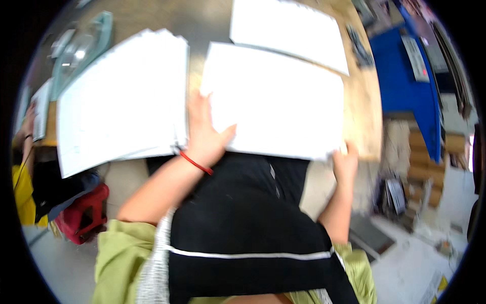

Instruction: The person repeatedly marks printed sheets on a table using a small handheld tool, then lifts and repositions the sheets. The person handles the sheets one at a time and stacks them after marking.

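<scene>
A stack of white sheets (276,101) lies in front of me at the table's near edge. My left hand (207,131), with a red band at the wrist, rests against its left edge. The thumb and fingers of that hand are spread apart. At the near right corner of the same stack, my right hand (346,159) is closed with the corner between thumb and fingers. The picture is somewhat blurred there, so how many sheets it grips is hidden. To the left stands a larger, uneven pile of white sheets (124,101), close beside my left hand.
Another white stack (288,33) lies farther back on the wooden table (364,111). A dark cable-like object (359,45) sits near the right edge. Beyond are a blue panel (405,76) and a red stool (86,215). A co-worker's hand (29,119) touches papers at far left.
</scene>
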`<state>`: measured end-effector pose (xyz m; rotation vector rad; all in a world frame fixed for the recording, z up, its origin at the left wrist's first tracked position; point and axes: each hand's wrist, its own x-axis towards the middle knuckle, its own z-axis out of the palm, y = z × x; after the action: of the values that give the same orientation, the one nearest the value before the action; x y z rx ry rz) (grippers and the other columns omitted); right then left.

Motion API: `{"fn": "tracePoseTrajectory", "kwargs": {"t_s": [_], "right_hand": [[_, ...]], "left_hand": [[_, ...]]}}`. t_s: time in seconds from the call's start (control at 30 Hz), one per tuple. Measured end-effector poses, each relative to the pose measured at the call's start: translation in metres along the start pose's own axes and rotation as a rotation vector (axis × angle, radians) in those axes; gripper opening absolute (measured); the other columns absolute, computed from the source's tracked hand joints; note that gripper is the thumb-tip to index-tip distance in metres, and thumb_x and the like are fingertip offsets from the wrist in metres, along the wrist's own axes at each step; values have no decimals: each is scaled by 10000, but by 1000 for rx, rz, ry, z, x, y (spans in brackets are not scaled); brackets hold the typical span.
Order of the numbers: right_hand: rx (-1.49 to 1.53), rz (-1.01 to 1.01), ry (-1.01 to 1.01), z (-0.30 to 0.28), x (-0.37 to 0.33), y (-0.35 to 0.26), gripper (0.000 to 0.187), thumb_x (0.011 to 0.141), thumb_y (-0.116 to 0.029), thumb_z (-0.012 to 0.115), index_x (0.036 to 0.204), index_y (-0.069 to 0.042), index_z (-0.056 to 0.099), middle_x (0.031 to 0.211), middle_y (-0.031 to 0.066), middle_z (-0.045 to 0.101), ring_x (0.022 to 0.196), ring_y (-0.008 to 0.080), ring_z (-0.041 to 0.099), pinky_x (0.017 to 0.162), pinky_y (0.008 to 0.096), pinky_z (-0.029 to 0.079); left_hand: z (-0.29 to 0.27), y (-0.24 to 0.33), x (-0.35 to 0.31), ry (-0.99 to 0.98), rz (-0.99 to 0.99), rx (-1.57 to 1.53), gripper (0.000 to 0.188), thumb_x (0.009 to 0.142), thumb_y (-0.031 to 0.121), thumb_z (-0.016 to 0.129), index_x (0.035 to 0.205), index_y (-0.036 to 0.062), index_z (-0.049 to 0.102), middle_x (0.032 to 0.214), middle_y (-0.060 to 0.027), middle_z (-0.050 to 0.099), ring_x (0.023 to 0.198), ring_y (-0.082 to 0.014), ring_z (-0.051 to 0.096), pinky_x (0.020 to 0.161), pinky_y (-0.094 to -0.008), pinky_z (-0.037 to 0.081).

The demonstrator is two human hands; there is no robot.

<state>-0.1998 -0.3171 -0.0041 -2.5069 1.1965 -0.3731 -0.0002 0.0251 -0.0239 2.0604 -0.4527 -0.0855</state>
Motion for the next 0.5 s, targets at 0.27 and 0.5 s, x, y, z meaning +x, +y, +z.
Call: {"fn": "tracePoseTrajectory", "kwargs": {"t_s": [0.27,0.5], "right_hand": [[461,204,-115,-2,12,7,313,769,-60,594,1072,16,620,923,97,631,784,212,597,712,351,508],[404,-219,-154,21,12,-109,234,765,-106,660,982,-18,663,921,157,669,836,278,649,769,394,522]], "left_hand": [[-49,25,3,-223,-458,-699,464,926,44,655,1361,-46,523,1240,-116,654,1153,-184,601,1024,-336,468],[-242,-53,21,396,-515,-198,573,913,158,678,1414,-35,479,1284,-149,588,1130,-196,571,972,-341,482]]}}
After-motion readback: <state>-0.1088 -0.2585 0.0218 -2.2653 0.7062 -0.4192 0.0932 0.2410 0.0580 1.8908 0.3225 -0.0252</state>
